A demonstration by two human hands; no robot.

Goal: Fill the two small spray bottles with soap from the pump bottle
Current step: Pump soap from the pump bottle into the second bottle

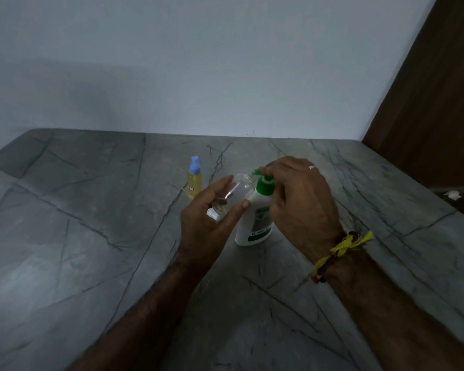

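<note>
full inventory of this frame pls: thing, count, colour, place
Pump bottle: 1, white with green pump top, upright on the table, centre.
Clear spray bottle: 1, transparent, uncapped, tilted with its mouth at the green nozzle.
Filled spray bottle: 1, yellow liquid, blue cap, standing behind and left.
Table: 1, grey veined stone.
Wall: pale blue-grey.
Wood panel: brown, right.
Left hand: holds the clear spray bottle.
Right hand: on the pump top; ring, yellow wrist thread.

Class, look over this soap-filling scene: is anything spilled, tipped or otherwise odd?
No spill shows on the grey table. The clear bottle is tilted, but only because the left hand holds its open neck to the pump bottle's green spout.
</note>
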